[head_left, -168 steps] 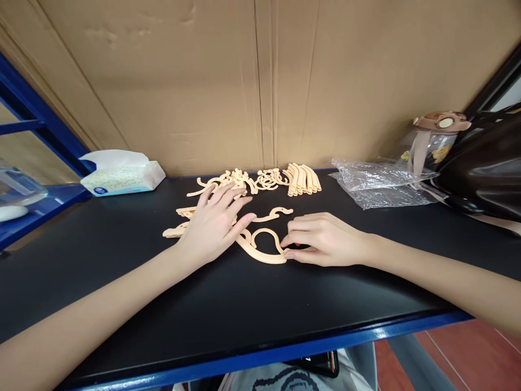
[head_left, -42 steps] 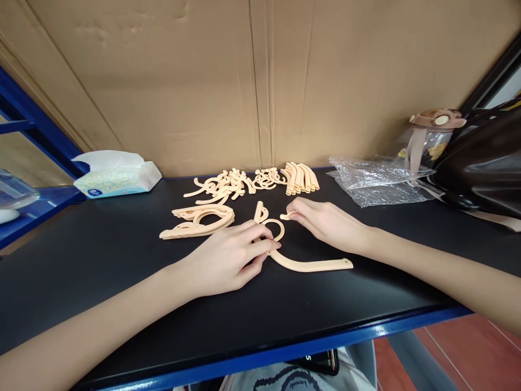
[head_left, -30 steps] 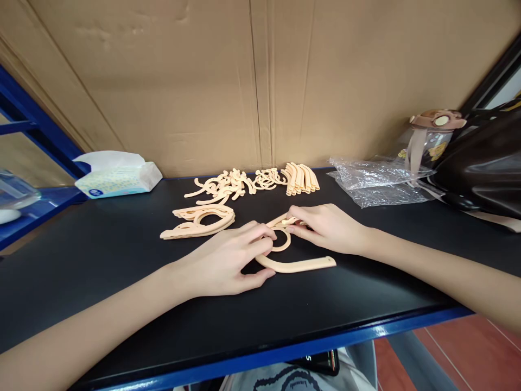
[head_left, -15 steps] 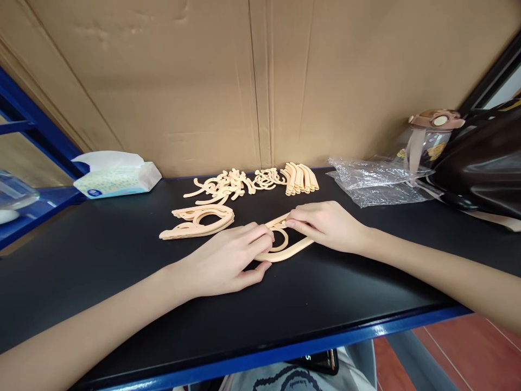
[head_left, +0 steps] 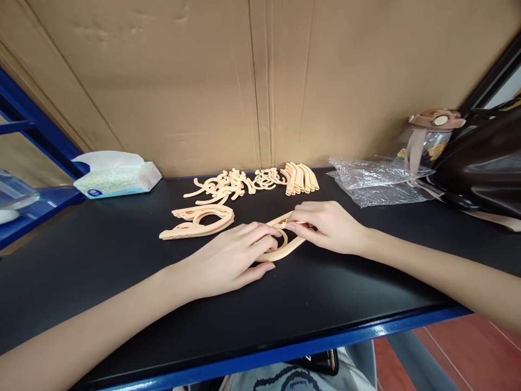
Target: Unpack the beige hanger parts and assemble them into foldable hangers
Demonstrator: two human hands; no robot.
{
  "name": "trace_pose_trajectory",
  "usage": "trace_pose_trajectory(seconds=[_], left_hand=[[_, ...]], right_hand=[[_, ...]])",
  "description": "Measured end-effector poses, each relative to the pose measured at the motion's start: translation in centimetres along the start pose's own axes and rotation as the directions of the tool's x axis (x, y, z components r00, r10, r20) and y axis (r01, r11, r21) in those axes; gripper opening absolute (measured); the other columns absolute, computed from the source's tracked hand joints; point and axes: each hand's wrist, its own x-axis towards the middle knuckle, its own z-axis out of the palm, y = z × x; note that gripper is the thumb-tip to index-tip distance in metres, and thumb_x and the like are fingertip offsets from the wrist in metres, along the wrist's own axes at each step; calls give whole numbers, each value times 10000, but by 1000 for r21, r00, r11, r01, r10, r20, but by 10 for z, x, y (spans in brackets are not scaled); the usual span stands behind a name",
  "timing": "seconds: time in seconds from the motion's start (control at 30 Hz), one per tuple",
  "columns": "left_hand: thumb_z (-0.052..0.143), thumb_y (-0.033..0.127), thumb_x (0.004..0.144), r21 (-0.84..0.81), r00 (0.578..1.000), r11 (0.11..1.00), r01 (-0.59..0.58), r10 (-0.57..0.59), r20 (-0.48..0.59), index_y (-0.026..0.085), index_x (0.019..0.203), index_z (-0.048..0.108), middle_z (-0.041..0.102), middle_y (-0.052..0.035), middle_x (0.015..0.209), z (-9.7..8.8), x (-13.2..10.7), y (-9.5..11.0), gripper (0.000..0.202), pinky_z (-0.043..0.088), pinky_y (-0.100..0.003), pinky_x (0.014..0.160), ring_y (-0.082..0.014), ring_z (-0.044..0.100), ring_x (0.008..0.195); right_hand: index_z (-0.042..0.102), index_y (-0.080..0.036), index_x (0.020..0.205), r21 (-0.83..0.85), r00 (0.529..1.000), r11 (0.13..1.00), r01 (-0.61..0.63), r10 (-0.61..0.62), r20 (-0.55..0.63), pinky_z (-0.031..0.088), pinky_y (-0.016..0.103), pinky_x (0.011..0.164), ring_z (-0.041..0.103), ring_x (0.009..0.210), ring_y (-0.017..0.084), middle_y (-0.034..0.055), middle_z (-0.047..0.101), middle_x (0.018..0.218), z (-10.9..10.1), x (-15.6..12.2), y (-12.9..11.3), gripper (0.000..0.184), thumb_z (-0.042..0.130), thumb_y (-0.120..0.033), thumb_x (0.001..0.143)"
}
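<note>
A beige plastic folding hanger (head_left: 285,251) lies flat on the black tabletop, partly covered by both hands. My left hand (head_left: 232,259) grips its left part, fingers over the top and thumb along the near edge. With the fingertips pinched, my right hand (head_left: 328,225) holds a small piece at the hanger's upper middle; the fingers hide most of that piece. Left of my hands lies a stack of similar folded hangers (head_left: 183,231) with a round opening. Behind them are a loose pile of curved hook pieces (head_left: 230,184) and a neat row of curved beige arms (head_left: 301,179).
A tissue pack (head_left: 118,179) sits at the back left. Clear plastic bags (head_left: 374,182), a bottle (head_left: 435,141) and a dark bag (head_left: 484,163) stand at the right. Cardboard (head_left: 163,81) walls the back; the table's blue front edge (head_left: 285,353) is close to me.
My left hand has slid slightly right along the hanger, covering more of its ring. My right fingers have shifted a little on the small piece; the hanger has turned slightly.
</note>
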Motion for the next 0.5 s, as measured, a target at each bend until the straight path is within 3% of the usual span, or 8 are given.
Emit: trace_pose_trajectory(seconds=[0.3, 0.5], left_hand=[[352, 178, 947, 172, 1000, 985, 27, -26, -8, 177, 940, 477, 593, -55, 996, 3, 1, 1, 126, 418, -289, 717, -175, 568, 859], [380, 160, 898, 102, 991, 986, 130, -126, -49, 190, 878, 456, 592, -41, 933, 4, 2, -1, 85, 427, -283, 677, -164, 574, 794]], right_hand=[[583, -173, 814, 40, 999, 999, 23, -24, 24, 335, 231, 611, 487, 677, 110, 8, 544, 749, -2, -1, 0, 340, 336, -336, 981], [590, -175, 871, 41, 998, 997, -63, 62, 18, 348, 235, 616, 514, 673, 112, 21, 562, 799, -4, 0, -2, 386, 283, -373, 993]])
